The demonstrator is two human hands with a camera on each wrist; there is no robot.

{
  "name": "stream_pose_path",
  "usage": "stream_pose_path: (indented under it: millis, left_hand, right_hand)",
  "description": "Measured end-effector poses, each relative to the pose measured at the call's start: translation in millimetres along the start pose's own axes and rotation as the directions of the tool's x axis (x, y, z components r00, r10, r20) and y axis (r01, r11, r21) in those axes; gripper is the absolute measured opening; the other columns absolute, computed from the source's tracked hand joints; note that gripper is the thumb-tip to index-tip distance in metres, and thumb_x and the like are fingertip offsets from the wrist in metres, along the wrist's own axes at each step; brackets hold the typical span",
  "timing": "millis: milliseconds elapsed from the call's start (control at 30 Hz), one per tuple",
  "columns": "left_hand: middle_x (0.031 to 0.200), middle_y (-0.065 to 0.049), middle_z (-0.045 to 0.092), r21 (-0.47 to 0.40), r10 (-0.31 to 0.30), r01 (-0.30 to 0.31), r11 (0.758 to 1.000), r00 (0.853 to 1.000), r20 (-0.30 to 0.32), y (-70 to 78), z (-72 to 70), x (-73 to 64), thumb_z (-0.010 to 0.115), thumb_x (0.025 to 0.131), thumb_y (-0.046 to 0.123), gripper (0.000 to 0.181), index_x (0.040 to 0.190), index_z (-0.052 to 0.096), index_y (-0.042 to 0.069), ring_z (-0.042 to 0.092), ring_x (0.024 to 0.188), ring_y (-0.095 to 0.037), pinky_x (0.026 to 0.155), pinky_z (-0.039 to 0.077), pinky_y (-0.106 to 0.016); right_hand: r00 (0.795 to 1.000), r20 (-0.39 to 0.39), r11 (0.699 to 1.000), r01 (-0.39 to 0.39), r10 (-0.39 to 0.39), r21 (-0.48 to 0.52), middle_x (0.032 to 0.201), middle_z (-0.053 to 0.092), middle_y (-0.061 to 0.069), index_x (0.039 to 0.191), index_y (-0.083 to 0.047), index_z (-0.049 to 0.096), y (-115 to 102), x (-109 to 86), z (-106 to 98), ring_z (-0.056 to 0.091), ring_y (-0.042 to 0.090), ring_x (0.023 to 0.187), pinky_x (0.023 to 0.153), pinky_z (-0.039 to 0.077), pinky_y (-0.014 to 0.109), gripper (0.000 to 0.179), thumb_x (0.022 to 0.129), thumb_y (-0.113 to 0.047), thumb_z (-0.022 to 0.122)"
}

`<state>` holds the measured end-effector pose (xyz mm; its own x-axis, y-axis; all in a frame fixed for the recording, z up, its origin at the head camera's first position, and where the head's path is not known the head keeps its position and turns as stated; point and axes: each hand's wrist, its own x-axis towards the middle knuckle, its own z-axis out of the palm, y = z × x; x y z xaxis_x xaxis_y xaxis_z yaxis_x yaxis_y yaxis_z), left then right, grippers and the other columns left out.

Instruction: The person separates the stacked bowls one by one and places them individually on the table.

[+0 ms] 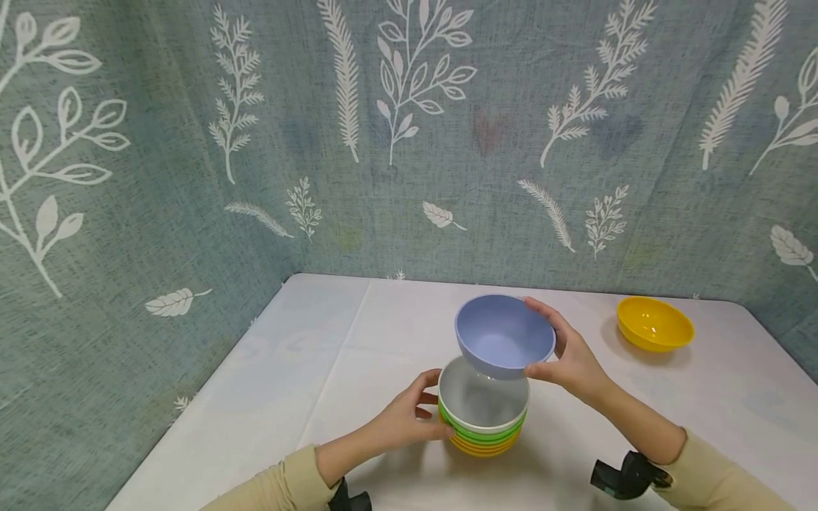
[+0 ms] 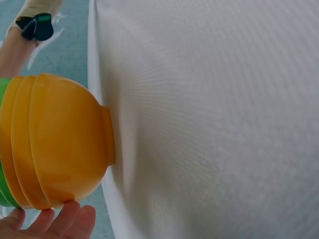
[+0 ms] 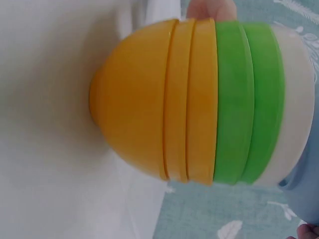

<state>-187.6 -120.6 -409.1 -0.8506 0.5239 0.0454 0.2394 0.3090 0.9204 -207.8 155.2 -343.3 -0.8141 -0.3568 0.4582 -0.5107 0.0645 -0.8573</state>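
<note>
My right hand [image 1: 573, 362] pinches the right rim of a light blue bowl [image 1: 505, 333], thumb in front and fingers behind. The blue bowl is tilted and hangs just above the stack, its bottom at the far side of the top white bowl [image 1: 479, 397]. Under the white bowl come two green bowls [image 3: 234, 102], then three orange-yellow bowls [image 3: 129, 99], with the lowest standing on the table. My left hand [image 1: 412, 415] holds the stack's left side, thumb toward the front; its fingertips [image 2: 67, 214] touch the bowls in the left wrist view.
A yellow bowl [image 1: 655, 324] stands apart at the table's back right. White cloth covers the table [image 1: 358, 341]. A grey-green curtain [image 1: 383, 199] with white leaf prints hangs behind and along the sides.
</note>
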Motion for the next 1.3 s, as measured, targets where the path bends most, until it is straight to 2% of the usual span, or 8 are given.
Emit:
stream_pose_path:
  millis: [100,200,433,567,667,833,1133,1300]
  left_hand:
    - [0.137,-0.015,0.04,0.003,0.005,-0.005,1.0,1.0,-0.004,-0.3,0.0,0.0,0.074,0.074,0.025,0.078,0.138,0.032,0.009,0.053,0.11,-0.025,0.083,0.046,-0.036]
    - [0.137,-0.014,0.04,-0.005,0.0,0.0,1.0,1.0,-0.002,-0.1,-0.1,0.1,0.074,0.074,0.026,0.078,0.138,0.032,0.01,0.053,0.11,-0.025,0.083,0.046,-0.035]
    - [0.136,-0.012,0.04,-0.02,0.002,-0.002,1.0,1.0,0.007,0.9,0.4,0.1,0.074,0.074,0.028,0.079,0.139,0.031,0.012,0.052,0.111,-0.025,0.084,0.045,-0.036]
    - [0.136,-0.012,0.04,-0.019,-0.006,0.006,1.0,1.0,-0.001,1.4,1.2,-0.1,0.074,0.074,0.026,0.078,0.138,0.032,0.011,0.052,0.111,-0.025,0.084,0.045,-0.038]
    - [0.137,-0.013,0.04,-0.021,-0.013,0.013,1.0,1.0,-0.004,1.4,1.7,-0.2,0.074,0.074,0.024,0.078,0.138,0.032,0.011,0.052,0.11,-0.025,0.084,0.045,-0.038]
    - [0.137,-0.013,0.04,-0.022,-0.016,0.016,1.0,1.0,-0.004,2.1,2.1,-0.4,0.074,0.073,0.023,0.078,0.138,0.032,0.011,0.052,0.11,-0.025,0.084,0.045,-0.038]
    - [0.137,-0.013,0.04,-0.012,-0.015,0.015,1.0,1.0,0.002,1.0,1.5,-0.6,0.074,0.074,0.024,0.077,0.138,0.032,0.012,0.052,0.11,-0.025,0.085,0.045,-0.038]
    - [0.138,-0.013,0.039,-0.017,-0.01,0.011,1.0,1.0,0.007,0.7,1.0,-0.4,0.074,0.074,0.026,0.078,0.138,0.032,0.012,0.052,0.111,-0.024,0.085,0.045,-0.038]
  right_hand:
    - [1.0,-0.024,1.0,-0.019,0.019,-0.003,0.14,0.03,0.023,0.138,0.006,0.029,1,4.8,-3,0.043,0.0,0.111,0.089,0.036,0.008,0.084,0.071,-0.008,0.077]
    - [0.998,-0.053,0.999,-0.046,0.045,-0.016,0.14,0.028,0.024,0.138,0.006,0.028,4,9.1,-7,0.041,0.003,0.112,0.088,0.037,0.007,0.084,0.071,-0.007,0.077]
    - [0.979,-0.147,0.985,-0.154,0.141,-0.076,0.143,0.024,0.024,0.141,0.004,0.023,16,16.8,-13,0.034,0.034,0.121,0.081,0.04,0.005,0.083,0.074,0.0,0.072]
    - [0.964,-0.186,0.966,-0.218,0.191,-0.139,0.143,0.025,0.024,0.142,0.002,0.022,25,21.5,-20,0.035,0.04,0.122,0.078,0.04,0.005,0.084,0.075,-0.003,0.072]
    - [0.95,-0.206,0.944,-0.273,0.234,-0.184,0.144,0.024,0.024,0.143,0.0,0.02,32,24.6,-25,0.034,0.039,0.125,0.087,0.043,0.016,0.085,0.076,-0.008,0.072]
    - [0.927,-0.243,0.913,-0.341,0.286,-0.224,0.146,0.021,0.025,0.144,-0.001,0.017,43,28.3,-33,0.028,0.042,0.13,0.098,0.037,0.05,0.086,0.078,-0.014,0.071]
    - [0.907,-0.263,0.883,-0.395,0.329,-0.255,0.146,0.022,0.026,0.145,-0.001,0.015,65,36.3,-47,0.024,0.044,0.131,0.098,0.035,0.054,0.09,0.078,-0.024,0.072]
    - [0.898,-0.264,0.851,-0.425,0.353,-0.308,0.144,0.023,0.029,0.145,0.001,0.014,75,42.8,-54,0.028,0.045,0.127,0.099,0.033,0.056,0.092,0.079,-0.031,0.07]
